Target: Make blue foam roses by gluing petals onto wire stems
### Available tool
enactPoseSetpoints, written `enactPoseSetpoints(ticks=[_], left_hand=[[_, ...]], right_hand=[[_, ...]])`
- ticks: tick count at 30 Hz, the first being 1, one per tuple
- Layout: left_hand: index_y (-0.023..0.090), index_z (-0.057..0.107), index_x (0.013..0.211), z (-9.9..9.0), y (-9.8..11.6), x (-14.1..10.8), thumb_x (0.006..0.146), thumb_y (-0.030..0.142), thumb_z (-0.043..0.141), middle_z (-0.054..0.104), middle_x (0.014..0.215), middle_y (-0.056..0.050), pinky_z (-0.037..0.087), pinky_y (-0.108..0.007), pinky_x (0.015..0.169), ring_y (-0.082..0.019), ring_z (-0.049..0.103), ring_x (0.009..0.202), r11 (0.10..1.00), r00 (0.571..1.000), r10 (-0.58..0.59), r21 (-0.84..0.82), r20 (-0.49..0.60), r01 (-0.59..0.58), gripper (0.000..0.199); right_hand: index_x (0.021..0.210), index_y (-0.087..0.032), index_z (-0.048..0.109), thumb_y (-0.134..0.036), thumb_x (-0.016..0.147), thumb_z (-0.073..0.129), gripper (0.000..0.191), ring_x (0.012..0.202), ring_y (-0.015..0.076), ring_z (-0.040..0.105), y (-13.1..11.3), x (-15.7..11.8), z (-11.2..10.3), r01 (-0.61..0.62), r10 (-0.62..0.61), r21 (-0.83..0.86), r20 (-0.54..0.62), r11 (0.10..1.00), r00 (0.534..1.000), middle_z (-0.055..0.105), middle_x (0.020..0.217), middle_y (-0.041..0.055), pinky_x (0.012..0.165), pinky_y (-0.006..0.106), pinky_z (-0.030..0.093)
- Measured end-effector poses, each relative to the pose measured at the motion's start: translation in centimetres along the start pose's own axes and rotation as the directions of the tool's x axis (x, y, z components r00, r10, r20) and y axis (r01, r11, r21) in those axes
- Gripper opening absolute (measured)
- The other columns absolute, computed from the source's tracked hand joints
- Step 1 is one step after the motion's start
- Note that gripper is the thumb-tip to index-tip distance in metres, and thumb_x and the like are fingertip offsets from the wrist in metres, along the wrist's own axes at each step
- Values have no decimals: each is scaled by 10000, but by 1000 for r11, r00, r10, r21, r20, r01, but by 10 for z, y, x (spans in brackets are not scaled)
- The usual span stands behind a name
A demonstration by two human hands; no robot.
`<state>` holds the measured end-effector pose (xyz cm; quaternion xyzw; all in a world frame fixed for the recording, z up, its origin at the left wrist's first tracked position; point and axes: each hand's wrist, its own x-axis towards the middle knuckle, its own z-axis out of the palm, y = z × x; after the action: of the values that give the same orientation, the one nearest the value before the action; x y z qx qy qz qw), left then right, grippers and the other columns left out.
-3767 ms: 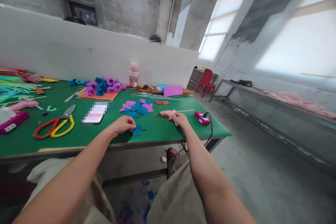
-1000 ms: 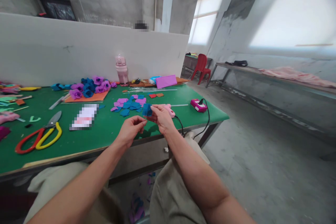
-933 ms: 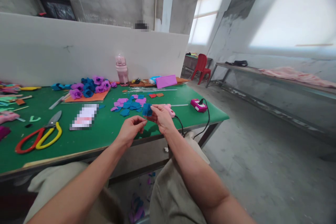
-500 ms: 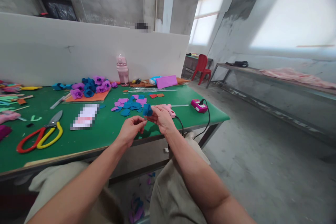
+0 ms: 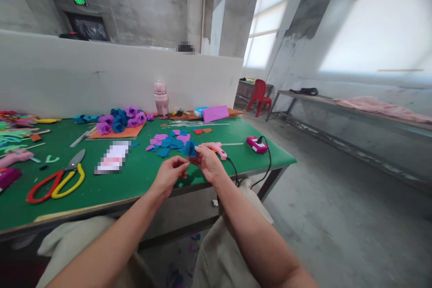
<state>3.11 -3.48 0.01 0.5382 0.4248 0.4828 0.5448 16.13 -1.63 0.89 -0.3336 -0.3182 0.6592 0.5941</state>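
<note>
My right hand [image 5: 209, 162] pinches a small blue crepe paper flower [image 5: 191, 149] above the near part of the table. Just left of it, my left hand [image 5: 171, 172] is closed in a pinch close under the flower; whatever lies between its fingertips is too small to make out. Behind the flower, blue and purple paper pieces [image 5: 175, 144] lie scattered. A pink glue gun [image 5: 220, 150] rests beyond my right hand, partly hidden by it. Finished purple and blue paper flowers [image 5: 119, 121] lie in a bunch on an orange sheet [image 5: 135, 132] at the back left.
Red and yellow handled scissors [image 5: 69, 175] and a blurred-out white rectangle [image 5: 113, 157] lie on the green table [image 5: 135, 189] at left. A magenta power box [image 5: 256, 145] with a black cord sits at right. A pink bottle [image 5: 161, 101] stands by the white partition [image 5: 118, 76].
The view has tilted up slightly, so the scene sits lower. My right hand still holds the blue flower, which looks slightly turned; my left hand stays pinched beside it.
</note>
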Motion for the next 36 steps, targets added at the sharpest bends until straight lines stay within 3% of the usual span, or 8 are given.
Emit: enactPoseSetpoints(ticks=[9,25,36], left_hand=[[149,585,646,0,-1,0,605,325,703,528,515,44,360,-201,463,-76,464,456,1000,1000,10,11,-10,-10,216],[143,587,654,-2,-4,2,581,364,723,540,572,33,392,-208,471,-76,463,475,998,1000,19,-59,-19,-20,270],[137,613,658,-3,-2,1,557,340,739,552,567,29,383,-202,465,-73,463,468,998,999,8,-55,-32,-9,259]], right_hand=[[784,-187,575,-214,547,676,259,595,123,613,4,2,-2,1,1,-35,71,999,997,644,678,-40,662,268,456],[902,-213,610,-114,530,711,398,610,89,570,13,-2,0,53,-48,-25,152,998,987,633,671,-47,632,216,432],[779,-173,639,-147,511,728,283,607,85,557,12,-3,3,72,-59,-77,155,994,986,624,654,-36,639,209,419]])
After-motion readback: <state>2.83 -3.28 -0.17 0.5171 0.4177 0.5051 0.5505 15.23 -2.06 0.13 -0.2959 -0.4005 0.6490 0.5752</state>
